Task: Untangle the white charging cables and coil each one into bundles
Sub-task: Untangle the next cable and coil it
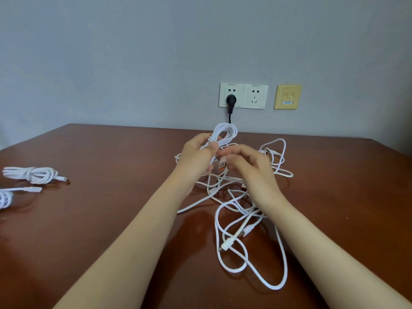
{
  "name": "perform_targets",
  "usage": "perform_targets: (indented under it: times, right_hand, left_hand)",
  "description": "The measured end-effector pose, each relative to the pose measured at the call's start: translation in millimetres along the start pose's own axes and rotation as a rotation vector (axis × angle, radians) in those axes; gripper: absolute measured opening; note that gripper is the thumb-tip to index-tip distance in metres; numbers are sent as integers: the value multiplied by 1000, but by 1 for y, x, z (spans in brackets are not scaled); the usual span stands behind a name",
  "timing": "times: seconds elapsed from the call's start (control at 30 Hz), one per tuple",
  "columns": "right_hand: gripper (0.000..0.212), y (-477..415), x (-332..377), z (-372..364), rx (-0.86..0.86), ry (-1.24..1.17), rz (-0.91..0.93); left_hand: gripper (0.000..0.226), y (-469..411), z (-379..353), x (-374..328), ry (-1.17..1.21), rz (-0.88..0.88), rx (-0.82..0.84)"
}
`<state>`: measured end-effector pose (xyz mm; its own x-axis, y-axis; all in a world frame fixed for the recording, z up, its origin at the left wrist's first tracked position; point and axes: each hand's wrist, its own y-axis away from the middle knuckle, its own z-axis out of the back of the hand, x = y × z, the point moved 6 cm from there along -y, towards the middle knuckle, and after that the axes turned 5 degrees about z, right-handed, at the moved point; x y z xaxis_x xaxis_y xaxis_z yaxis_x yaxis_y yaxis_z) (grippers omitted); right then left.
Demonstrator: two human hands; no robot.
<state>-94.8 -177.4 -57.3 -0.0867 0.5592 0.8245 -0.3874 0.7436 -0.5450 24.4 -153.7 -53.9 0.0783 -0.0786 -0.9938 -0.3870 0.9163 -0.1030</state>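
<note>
White charging cables: loose tangle spread across the worktop, centre to right, several plug ends visible in it. Left hand held above the tangle, fingers curled closed on a partly wound coil, thumb pinning the loops, which stand up out of the fist. Right hand just beside it, fingertips pinched on what looks like that cable's end near a connector with an orange insert; exact contact hard to tell. 1 finished bundle lies well apart at the far left of the worktop, a 2nd bundle partly cut off by the frame edge. On the wall behind: 2 white sockets, a black plug in the left one, a yellow port plate to the right.
</note>
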Motion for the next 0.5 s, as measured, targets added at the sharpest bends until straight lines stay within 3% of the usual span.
perform_targets:
  times: [0.17,0.37,0.5]
  right_hand:
    - [31,0,0,-2,61,17,16]
    - [18,-3,-8,7,-75,-118,-73]
    - [11,-2,-8,14,-154,-23,-109]
  left_hand:
    - [14,-1,2,0,-13,-12,-42]
    - [14,2,-10,5,-95,18,29]
    - [15,5,-19,3,-143,-83,46]
